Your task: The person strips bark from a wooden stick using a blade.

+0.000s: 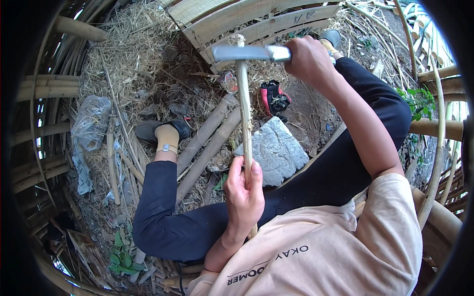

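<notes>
The left hand (245, 195), at the near left corner of the grey stone (276, 150), is closed around a pale wooden stick (244, 106), its thumb laid up along the shaft. The right hand (308, 58), beyond the stone on its far right side, is curled tightly round the grip of a metal blade (238, 53); most of that grip is hidden by the fingers.

The stick rises from the left hand past the stone's left edge and ends well beyond it. The blade, slightly blurred, crosses the stick near that far end; whether the two touch, I cannot tell. So the stick is inside the left hand, with its upper end left of the right hand.

Just left of the stone lie two bamboo poles (207, 133), side by side. A red and black item (274, 96) sits just beyond the stone, and a slatted wooden crate (222, 27) stands farther beyond. Well left of the stone, past the shoe (145, 131) of the left foot, is a clear plastic bag (92, 121).
</notes>
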